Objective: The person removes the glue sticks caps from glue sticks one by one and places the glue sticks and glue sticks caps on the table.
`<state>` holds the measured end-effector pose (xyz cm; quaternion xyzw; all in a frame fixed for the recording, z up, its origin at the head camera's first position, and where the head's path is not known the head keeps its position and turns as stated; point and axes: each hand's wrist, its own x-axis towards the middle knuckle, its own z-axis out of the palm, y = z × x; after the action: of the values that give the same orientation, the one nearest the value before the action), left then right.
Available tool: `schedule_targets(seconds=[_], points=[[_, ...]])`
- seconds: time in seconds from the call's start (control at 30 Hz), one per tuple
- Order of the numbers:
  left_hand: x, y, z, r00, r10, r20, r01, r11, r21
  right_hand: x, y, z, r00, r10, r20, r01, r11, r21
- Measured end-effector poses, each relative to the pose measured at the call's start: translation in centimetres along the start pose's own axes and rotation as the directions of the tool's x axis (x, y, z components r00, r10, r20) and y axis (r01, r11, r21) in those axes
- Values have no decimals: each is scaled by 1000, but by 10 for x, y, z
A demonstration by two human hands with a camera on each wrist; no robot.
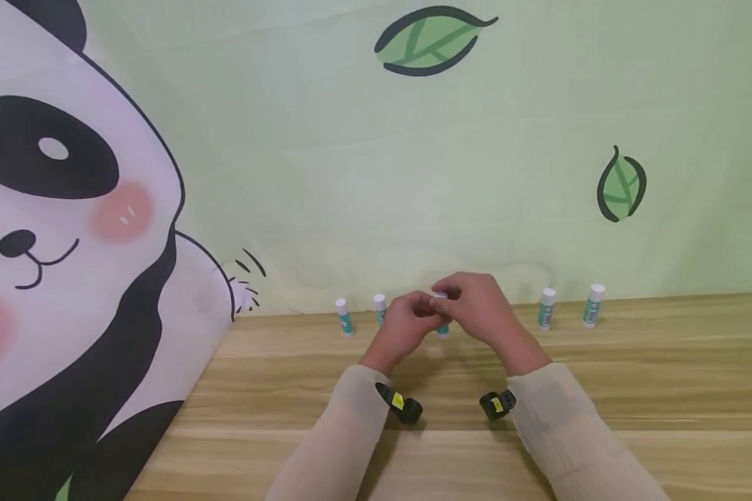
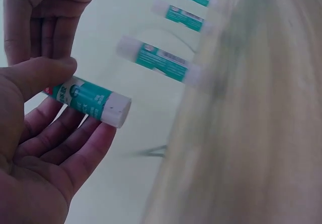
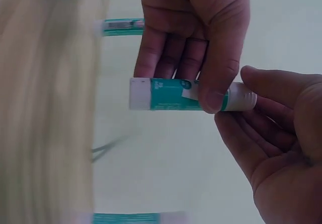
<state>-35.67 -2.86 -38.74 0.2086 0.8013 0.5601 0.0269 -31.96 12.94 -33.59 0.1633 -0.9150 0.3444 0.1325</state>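
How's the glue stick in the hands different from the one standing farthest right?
The left hand and right hand grip the held glue stick; the far-right glue stick stands untouched on the table. In the head view, the hands mostly hide the held glue stick, while the far-right glue stick shows whole. Both have teal labels and white ends.

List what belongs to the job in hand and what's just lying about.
Part of the job:
Left hand
Right hand
Glue stick held between them

Seemingly just standing by:
Other glue sticks, upright on the table
Panda backdrop
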Motion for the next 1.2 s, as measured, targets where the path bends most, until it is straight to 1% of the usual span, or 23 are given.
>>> schedule_targets(seconds=[0.17, 0.47, 0.6, 0.7, 0.8, 0.93, 1.07, 1.2], points=[[-3, 14, -5, 998, 48, 42, -47, 999, -26, -4, -11, -13, 1000, 12, -1, -12, 1000, -9], [-10, 36, -14, 993, 77, 88, -77, 997, -2, -11, -29, -29, 999, 17, 34, -16, 999, -40], [-14, 45, -18, 988, 101, 116, -100, 995, -16, -15, -37, -37, 1000, -12, 10, 13, 998, -61], [-17, 54, -21, 982, 119, 144, -114, 993, -42, -21, -45, -44, 998, -54, -23, 52, 994, -92], [-22, 64, -24, 975, 142, 171, -132, 989, -71, -28, -55, -53, 993, -101, -59, 94, 990, -107], [-29, 78, -29, 961, 182, 210, -164, 981, -101, -39, -68, -66, 983, -155, -98, 147, 985, -89], [-37, 91, -33, 943, 213, 255, -186, 974, -127, -49, -79, -76, 980, -175, -97, 168, 983, -77], [-46, 101, -35, 921, 246, 301, -205, 965, -163, -60, -87, -85, 978, -189, -82, 185, 981, -59]])
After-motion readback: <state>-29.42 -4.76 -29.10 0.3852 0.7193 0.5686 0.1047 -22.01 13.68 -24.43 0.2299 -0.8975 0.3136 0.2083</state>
